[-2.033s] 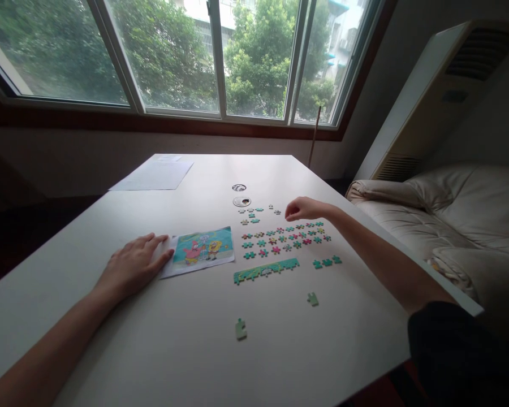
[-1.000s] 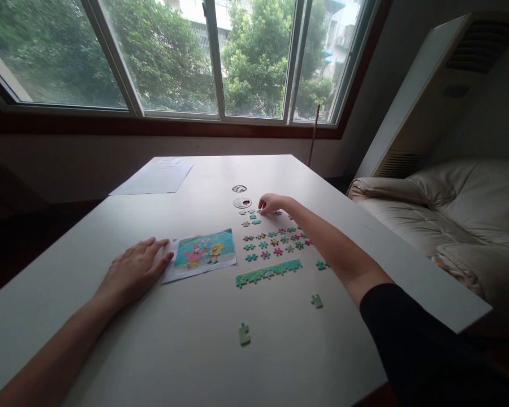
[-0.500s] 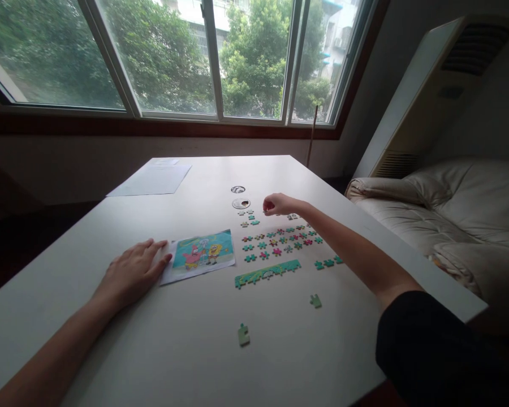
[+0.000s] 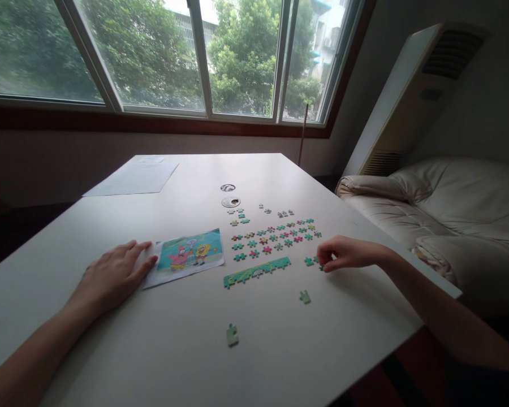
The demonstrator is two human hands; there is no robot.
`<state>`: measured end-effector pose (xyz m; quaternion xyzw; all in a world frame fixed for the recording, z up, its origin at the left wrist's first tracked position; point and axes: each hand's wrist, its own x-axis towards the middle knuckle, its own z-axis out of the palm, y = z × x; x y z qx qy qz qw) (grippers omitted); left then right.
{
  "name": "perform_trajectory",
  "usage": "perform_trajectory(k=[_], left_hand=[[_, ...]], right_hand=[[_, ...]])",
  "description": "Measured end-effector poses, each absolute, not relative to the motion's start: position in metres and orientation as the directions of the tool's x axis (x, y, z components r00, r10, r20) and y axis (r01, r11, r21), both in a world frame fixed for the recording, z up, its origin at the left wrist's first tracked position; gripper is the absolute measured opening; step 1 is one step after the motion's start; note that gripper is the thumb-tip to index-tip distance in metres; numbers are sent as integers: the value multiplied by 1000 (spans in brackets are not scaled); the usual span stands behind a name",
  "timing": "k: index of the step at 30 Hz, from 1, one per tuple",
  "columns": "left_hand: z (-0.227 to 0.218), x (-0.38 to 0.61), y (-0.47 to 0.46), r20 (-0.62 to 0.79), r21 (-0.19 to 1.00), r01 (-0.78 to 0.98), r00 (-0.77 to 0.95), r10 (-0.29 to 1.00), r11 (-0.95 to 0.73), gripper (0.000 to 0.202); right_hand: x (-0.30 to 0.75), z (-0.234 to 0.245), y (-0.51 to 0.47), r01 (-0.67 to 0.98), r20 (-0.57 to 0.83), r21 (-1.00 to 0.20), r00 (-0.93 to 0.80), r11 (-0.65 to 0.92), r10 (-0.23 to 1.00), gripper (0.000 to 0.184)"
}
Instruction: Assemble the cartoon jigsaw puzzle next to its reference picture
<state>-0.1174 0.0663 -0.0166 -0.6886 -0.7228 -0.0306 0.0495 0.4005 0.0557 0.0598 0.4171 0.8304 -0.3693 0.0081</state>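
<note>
One cartoon picture (image 4: 189, 254), one puzzle strip (image 4: 257, 271), two discs (image 4: 227, 202).

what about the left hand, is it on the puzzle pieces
No, the left hand rests at the left edge of the picture sheet.

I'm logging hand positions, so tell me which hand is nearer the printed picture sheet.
Left. The left hand lies right at the left edge of the printed picture sheet. The right hand is farther right, past the joined puzzle strip, by green puzzle pieces.
</note>
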Motion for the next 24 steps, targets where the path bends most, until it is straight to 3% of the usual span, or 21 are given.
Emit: perform_trajectory(k=[16,24], left_hand=[[-18,-118,67,125,-22,999,-36,992,39,66],[-17,-118,67,114,-3,999,-44,992,45,63]], right_hand=[[388,33,41,643,-39,-576,-637,504,770,16],[377,59,58,635,-15,-517,-678,574,735,18]])
